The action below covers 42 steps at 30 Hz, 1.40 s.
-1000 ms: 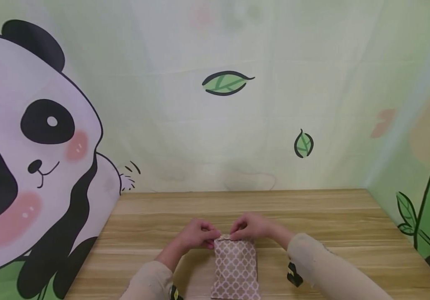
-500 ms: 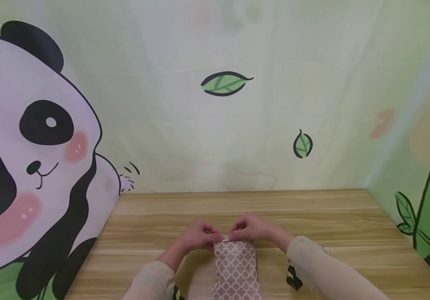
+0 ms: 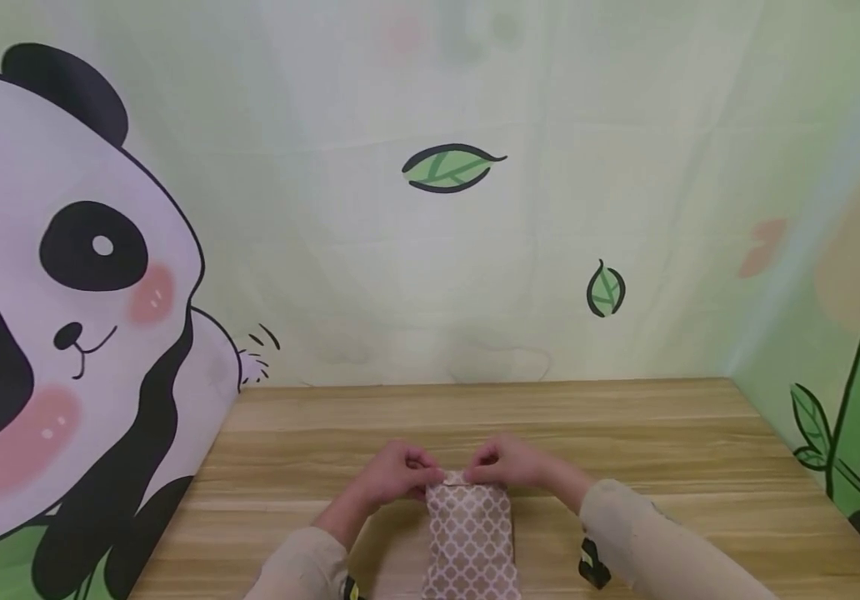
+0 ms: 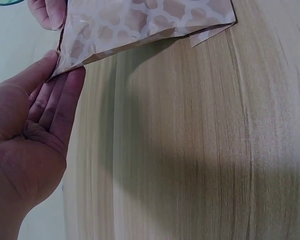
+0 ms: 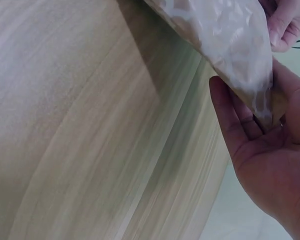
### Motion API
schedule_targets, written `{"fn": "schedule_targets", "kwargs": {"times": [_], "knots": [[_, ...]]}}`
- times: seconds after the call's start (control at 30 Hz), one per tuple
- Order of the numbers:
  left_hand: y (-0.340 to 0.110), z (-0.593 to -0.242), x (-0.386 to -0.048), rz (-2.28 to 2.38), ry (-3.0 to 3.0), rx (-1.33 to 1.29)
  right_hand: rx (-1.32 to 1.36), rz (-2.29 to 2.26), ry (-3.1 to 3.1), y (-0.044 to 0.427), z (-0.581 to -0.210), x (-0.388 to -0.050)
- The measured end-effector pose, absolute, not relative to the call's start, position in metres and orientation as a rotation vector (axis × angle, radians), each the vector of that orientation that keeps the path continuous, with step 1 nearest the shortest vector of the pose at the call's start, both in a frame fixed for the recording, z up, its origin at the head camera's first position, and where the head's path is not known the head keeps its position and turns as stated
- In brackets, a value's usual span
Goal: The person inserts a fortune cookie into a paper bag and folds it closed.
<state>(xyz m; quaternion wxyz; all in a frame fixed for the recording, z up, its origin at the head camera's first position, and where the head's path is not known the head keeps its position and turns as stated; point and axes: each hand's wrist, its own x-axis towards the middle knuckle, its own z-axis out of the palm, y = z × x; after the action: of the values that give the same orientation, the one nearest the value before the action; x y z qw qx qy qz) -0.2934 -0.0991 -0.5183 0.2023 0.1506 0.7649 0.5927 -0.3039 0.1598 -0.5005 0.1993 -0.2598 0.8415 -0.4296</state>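
A brown paper bag (image 3: 471, 537) with a white lattice pattern lies on the table in the head view, its far end between both hands. A narrow folded strip shows along that far edge. My left hand (image 3: 396, 471) pinches the far left corner between thumb and fingers. In the left wrist view the thumb of my left hand (image 4: 32, 135) lies on top of the bag (image 4: 135, 25) and the fingers lie beneath. My right hand (image 3: 508, 462) pinches the far right part. The right wrist view shows a bag corner (image 5: 262, 107) bent inside my right hand (image 5: 275, 155).
The wood-grain table (image 3: 625, 425) extends to both sides and behind the bag. A pale green backdrop (image 3: 325, 208) with a panda and leaves rises at the table's back edge. Dark bands with yellow marks (image 3: 592, 562) show near the sleeves.
Along the bag's far edge, the folded strip looks flatter and straighter. My right hand has shifted slightly to the right and nearer. My left hand has hardly moved.
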Motion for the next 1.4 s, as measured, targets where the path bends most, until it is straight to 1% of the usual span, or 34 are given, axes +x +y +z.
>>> {"fn": "schedule_targets", "kwargs": {"times": [0.13, 0.47, 0.57, 0.7, 0.83, 1.07, 1.2, 1.4], "knots": [[-0.100, -0.519, -0.294, 1.671, 2.138, 0.422, -0.762, -1.196, 2.375, 0.158, -0.499, -0.303], [-0.102, -0.520, -0.294, 1.697, 2.159, 0.433, -0.869, -1.227, 2.390, 0.172, -0.500, -0.300], [-0.101, -0.518, -0.295, 1.601, 2.278, 0.515, -0.945, -1.190, 2.465, 0.170, -0.504, -0.299], [-0.096, -0.513, -0.299, 1.400, 2.448, 0.708, -1.017, -1.183, 2.543, 0.169, -0.510, -0.297], [-0.090, -0.511, -0.301, 1.343, 2.445, 0.842, -1.051, -1.212, 2.554, 0.172, -0.513, -0.295], [-0.088, -0.513, -0.298, 1.323, 2.492, 0.852, -1.004, -1.286, 2.590, 0.187, -0.518, -0.290], [-0.081, -0.511, -0.299, 1.217, 2.571, 0.846, -1.012, -1.271, 2.598, 0.183, -0.517, -0.288], [-0.070, -0.506, -0.303, 1.097, 2.617, 0.943, -1.009, -1.272, 2.594, 0.172, -0.512, -0.286]]}}
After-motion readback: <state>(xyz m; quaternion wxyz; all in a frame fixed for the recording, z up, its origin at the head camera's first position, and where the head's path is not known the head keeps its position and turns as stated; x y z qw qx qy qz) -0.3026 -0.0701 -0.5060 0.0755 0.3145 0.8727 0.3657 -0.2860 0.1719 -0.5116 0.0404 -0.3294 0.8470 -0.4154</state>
